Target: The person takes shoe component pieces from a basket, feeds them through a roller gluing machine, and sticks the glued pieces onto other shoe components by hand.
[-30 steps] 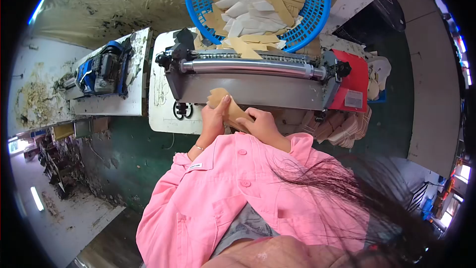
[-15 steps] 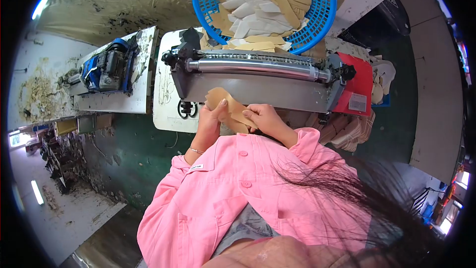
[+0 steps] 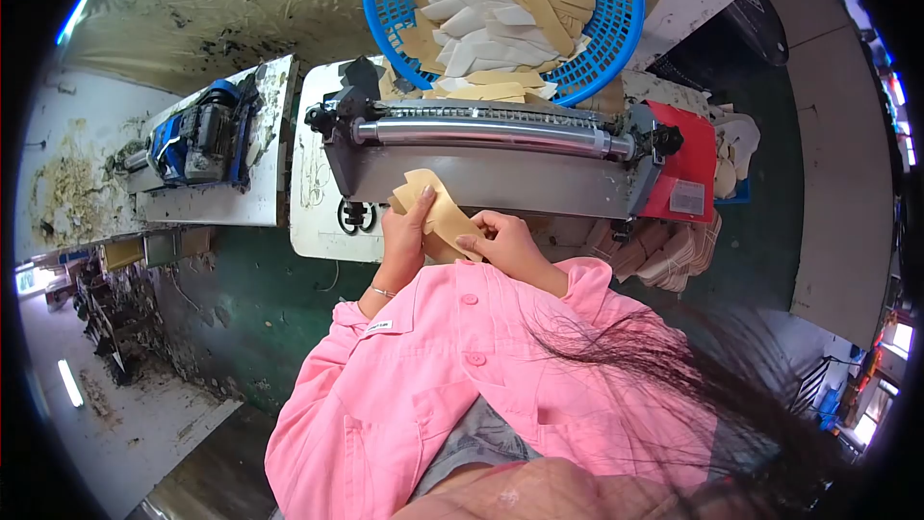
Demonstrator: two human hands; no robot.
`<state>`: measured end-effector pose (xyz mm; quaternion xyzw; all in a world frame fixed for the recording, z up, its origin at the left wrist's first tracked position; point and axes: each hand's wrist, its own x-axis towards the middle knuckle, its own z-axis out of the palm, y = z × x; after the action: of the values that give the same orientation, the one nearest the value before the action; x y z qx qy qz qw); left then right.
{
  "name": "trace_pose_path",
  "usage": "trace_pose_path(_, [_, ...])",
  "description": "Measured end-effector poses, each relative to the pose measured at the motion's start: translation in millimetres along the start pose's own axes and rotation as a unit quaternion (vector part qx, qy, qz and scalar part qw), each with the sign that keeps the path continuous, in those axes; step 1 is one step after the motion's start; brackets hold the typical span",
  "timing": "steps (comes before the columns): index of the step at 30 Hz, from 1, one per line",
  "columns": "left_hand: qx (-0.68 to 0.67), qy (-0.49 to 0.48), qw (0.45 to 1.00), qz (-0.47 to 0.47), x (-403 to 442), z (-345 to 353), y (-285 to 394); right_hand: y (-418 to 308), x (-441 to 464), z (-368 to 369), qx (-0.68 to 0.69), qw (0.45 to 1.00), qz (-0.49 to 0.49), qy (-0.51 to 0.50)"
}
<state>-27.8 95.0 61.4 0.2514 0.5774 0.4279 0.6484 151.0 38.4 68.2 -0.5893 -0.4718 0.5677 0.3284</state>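
Between my two hands are several tan cut paper-like pieces (image 3: 445,220), overlapping and held close in front of my pink jacket. My left hand (image 3: 408,231) grips them at their left side, thumb lying on top. My right hand (image 3: 502,241) pinches their lower right end between thumb and fingers. Just beyond the pieces is a roller machine (image 3: 500,169) with a shiny metal roller (image 3: 491,134) across its top. Parts of the fingers under the pieces are hidden.
Behind the machine stands a blue plastic basket (image 3: 630,24) heaped with white and tan cut pieces (image 3: 481,24). A red panel (image 3: 681,159) covers the machine's right end. More stacked pieces (image 3: 669,250) lie low at the right. A motor (image 3: 204,140) sits on a board at the left.
The held pieces have shifted; the top one now lies flatter and slants down to my right hand. My right hand has moved slightly lower. The whole view has shifted a little left.
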Motion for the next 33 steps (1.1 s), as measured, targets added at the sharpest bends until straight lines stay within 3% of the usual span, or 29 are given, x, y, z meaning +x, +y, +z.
trace_pose_path(6, [0.041,0.009,0.998,0.047,4.0,-6.4,-10.7,-6.2,-3.0,11.8,-0.076,0.984,-0.081,0.139])
trace_pose_path(9, [-0.054,0.045,0.997,0.044,-9.6,-13.8,-0.9,17.2,7.5,15.5,-0.014,0.975,-0.054,0.213])
trace_pose_path(10, [-0.052,0.069,0.996,0.020,-8.2,-25.5,0.9,17.6,8.0,9.1,-0.036,0.978,-0.044,0.202])
trace_pose_path(12, [-0.032,0.090,0.994,0.060,-7.6,-46.8,6.7,15.8,14.6,-12.2,-0.080,0.980,-0.027,0.180])
trace_pose_path(15, [0.028,0.103,0.991,0.080,-9.5,-55.8,8.8,7.6,34.2,-25.6,-0.099,0.989,0.104,-0.013])
trace_pose_path(16, [0.047,0.099,0.992,0.068,-8.8,-52.3,9.5,16.7,47.9,-25.9,-0.060,0.993,0.096,0.022])
trace_pose_path(17, [0.066,0.093,0.992,0.058,-7.6,-47.5,9.7,47.9,72.1,-24.9,-0.032,0.990,0.056,0.123])
trace_pose_path(19, [0.045,0.040,0.996,0.070,-7.4,-36.1,6.7,25.0,72.6,-33.9,0.047,0.970,0.030,0.237])
trace_pose_path(22, [0.044,-0.009,0.997,0.061,-13.6,-19.0,9.4,18.3,27.9,-24.2,0.005,0.995,0.073,0.062])
trace_pose_path(23, [0.049,-0.023,0.997,0.054,-14.7,-16.2,9.4,21.3,15.8,-15.4,-0.048,0.998,-0.001,0.045])
trace_pose_path(25, [0.016,-0.051,0.998,0.034,-15.9,-14.4,8.7,14.5,9.9,-19.0,-0.034,0.996,0.040,-0.073])
trace_pose_path(28, [-0.070,-0.069,0.995,0.007,-12.4,-25.7,7.1,13.4,38.9,-22.9,0.002,0.992,0.124,0.013])
trace_pose_path(29, [-0.059,-0.068,0.996,0.005,-10.5,-31.2,4.7,16.2,52.2,-26.6,0.072,0.988,0.133,0.028])
trace_pose_path(31, [-0.037,-0.062,0.997,-0.003,-10.6,-39.7,-0.4,12.1,69.1,-28.9,0.107,0.974,0.074,0.187])
trace_pose_path(33, [-0.016,-0.085,0.996,0.018,-8.2,-41.5,-0.6,3.4,50.1,-27.3,0.061,0.986,0.078,0.135])
